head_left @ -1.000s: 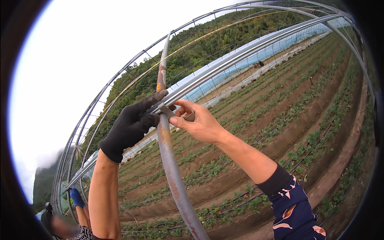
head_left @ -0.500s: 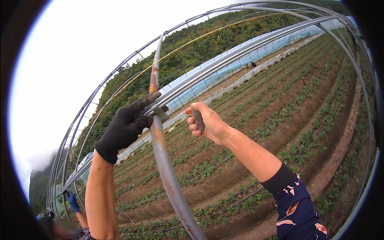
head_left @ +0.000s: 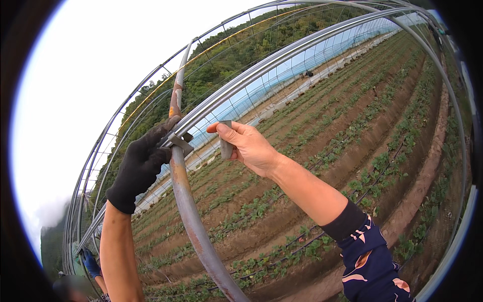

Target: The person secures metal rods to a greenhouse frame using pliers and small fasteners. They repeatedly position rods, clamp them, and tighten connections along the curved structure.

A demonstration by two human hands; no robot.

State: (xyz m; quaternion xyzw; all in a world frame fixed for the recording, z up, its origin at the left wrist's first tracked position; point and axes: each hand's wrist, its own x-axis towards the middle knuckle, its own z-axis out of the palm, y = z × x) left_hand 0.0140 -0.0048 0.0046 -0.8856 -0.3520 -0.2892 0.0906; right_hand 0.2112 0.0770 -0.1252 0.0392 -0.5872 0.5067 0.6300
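Note:
In a black work glove, my left hand (head_left: 138, 163) is closed round a long silvery metal rail (head_left: 261, 65) where it crosses a rusty curved pipe (head_left: 191, 214). A grey metal clip (head_left: 181, 144) sits at that crossing, right beside the gloved fingers. My bare right hand (head_left: 251, 149) pinches a small flat grey metal piece (head_left: 226, 146) between thumb and fingers. It is held upright a short way right of the clip, not touching it. Part of the piece is hidden by my fingers.
Other hoop pipes (head_left: 448, 90) arch over rows of low green plants (head_left: 302, 191) on soil ridges. A yellow cord (head_left: 221, 40) runs above the rail. At lower left, another person's blue-gloved hand (head_left: 91, 263) is by the frame. Pale blue sheeting (head_left: 282, 75) lines the far side.
My right hand has come left and slightly up, nearer the clip, and the metal piece now shows more between thumb and fingers. My left hand stays on the rail. The whole view has shifted.

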